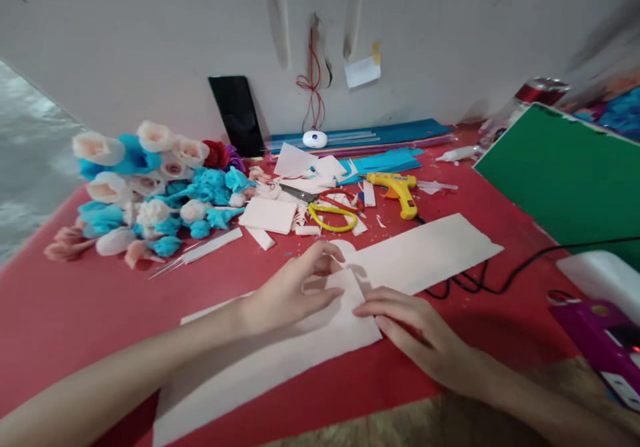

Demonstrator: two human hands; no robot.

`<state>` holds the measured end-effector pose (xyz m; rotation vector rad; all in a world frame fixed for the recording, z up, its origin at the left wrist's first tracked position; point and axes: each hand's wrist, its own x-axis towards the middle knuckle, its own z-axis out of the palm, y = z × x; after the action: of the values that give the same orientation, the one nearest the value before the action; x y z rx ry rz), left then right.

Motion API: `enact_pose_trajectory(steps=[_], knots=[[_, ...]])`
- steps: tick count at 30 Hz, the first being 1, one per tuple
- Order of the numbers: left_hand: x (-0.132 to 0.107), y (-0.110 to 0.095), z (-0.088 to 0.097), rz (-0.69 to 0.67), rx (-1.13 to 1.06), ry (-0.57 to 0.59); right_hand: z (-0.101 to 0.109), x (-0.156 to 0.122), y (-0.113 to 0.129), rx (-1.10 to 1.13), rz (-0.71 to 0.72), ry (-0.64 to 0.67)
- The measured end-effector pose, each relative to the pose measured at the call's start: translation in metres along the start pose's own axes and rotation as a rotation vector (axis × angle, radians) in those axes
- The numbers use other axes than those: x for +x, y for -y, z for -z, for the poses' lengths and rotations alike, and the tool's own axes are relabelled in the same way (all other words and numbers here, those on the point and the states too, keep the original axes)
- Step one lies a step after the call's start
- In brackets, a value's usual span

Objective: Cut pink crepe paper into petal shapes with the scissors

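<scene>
A long strip of white crepe paper (260, 367) slants across the red table in front of me. My left hand (300, 290) lies over its far end, thumb on the paper and curled fingers apart from the thumb, by the far edge. With fingertips close together, my right hand (420, 330) grips the short right edge of this strip. Behind my hands, a second white strip (425, 253) runs to the right. Under my left fingertips a small rounded white piece (345, 250) partly shows.
Scissors (333, 217) with red and yellow handles lie among white paper scraps (267, 213). A yellow glue gun (397, 190) trails a black cable (520, 270). Paper flowers (150, 200) crowd the left. A phone (237, 117) leans on the wall; a green board (565, 173) stands right.
</scene>
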<state>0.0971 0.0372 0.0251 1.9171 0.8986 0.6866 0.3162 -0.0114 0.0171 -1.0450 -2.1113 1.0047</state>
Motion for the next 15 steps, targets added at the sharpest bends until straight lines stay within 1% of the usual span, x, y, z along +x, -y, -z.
enact_pose_trajectory(steps=[2,3,6,8,10,12,15], knots=[[0.0,-0.006,0.007,-0.082,0.022,0.043,0.002,0.004,0.005,0.029,-0.006,0.018],[0.0,-0.009,0.012,-0.129,0.05,0.087,0.002,0.007,0.007,0.043,0.008,0.039],[0.001,-0.018,0.024,-0.28,0.163,0.268,0.001,0.016,0.013,0.055,0.102,0.095],[0.002,-0.023,0.03,-0.371,0.258,0.35,-0.001,0.023,0.015,0.013,0.165,0.133],[0.002,-0.026,0.033,-0.429,0.353,0.385,-0.004,0.029,0.016,-0.042,0.209,0.157],[0.003,-0.028,0.034,-0.46,0.426,0.391,-0.006,0.033,0.018,-0.074,0.248,0.158],[0.004,-0.029,0.035,-0.496,0.492,0.382,-0.006,0.036,0.021,-0.102,0.251,0.162]])
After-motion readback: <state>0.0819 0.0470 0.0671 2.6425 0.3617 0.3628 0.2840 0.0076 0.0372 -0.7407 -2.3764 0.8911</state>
